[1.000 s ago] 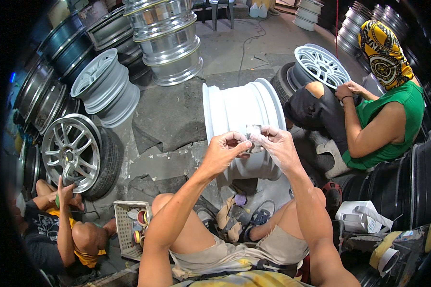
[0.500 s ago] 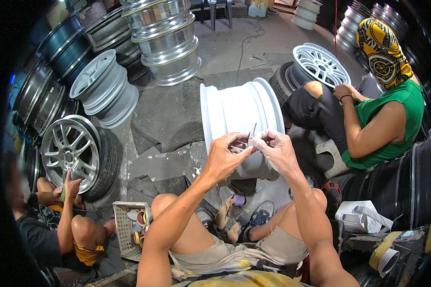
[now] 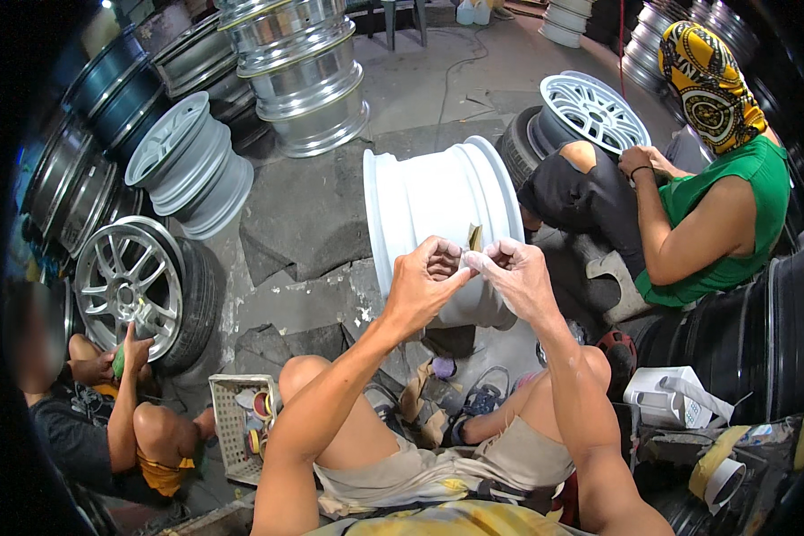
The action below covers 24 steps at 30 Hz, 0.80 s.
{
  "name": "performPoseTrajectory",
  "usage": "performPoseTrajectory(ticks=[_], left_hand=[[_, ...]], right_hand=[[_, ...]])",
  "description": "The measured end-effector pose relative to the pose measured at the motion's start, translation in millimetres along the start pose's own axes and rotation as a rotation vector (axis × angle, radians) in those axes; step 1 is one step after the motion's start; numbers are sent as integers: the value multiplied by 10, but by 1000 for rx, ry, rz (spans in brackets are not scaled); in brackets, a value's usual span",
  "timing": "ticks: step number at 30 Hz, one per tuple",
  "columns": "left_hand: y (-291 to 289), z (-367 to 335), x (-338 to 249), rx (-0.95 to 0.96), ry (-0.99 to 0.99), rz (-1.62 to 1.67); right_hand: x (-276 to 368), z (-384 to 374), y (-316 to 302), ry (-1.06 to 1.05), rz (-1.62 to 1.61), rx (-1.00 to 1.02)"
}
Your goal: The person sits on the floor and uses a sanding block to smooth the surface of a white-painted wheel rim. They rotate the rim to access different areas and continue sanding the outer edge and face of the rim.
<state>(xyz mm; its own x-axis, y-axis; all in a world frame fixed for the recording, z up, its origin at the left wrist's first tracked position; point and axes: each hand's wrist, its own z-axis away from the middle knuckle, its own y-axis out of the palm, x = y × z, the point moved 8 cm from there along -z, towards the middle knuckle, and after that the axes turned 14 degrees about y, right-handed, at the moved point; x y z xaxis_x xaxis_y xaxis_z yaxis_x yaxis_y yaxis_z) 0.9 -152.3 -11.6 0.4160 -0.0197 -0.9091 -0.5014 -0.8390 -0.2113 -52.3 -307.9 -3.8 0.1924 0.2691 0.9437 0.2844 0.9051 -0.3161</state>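
My left hand [image 3: 422,282] and my right hand [image 3: 522,279] meet fingertip to fingertip in front of me, both closed in a pinch. Between them sticks up a small folded piece of sandpaper [image 3: 475,237], tan on one side and dark along the fold. Whitish dust coats the fingers of my right hand. Just beyond my hands a white wheel rim [image 3: 424,201] lies on its side, its barrel toward me. My hands hide part of its near side.
A plastic basket [image 3: 230,444] with tape rolls stands by my left knee. At left, a person holds a tool near a silver wheel [image 3: 127,288]. At right, a person in green [image 3: 728,214] sits by a spoked rim [image 3: 596,114]. Stacked rims [image 3: 304,85] stand behind.
The sandpaper has turned between my fingers, from a thin grey edge to a tan, folded face. My hands stay close together. The view has shifted slightly.
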Motion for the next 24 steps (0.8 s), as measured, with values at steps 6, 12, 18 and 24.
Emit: performPoseTrajectory(ticks=[6,12,18,24], left_hand=[[-60,-42,238,-157,-229,532],[-175,31,321,-182,-251,453],[-145,22,367,-117,-324,433],[-217,-49,274,-45,-270,363]], right_hand=[[-42,-45,-38,12,-102,-54],[357,139,-24,-193,191,-135],[356,191,55,-471,541,-152],[-55,-19,44,-62,-254,123]])
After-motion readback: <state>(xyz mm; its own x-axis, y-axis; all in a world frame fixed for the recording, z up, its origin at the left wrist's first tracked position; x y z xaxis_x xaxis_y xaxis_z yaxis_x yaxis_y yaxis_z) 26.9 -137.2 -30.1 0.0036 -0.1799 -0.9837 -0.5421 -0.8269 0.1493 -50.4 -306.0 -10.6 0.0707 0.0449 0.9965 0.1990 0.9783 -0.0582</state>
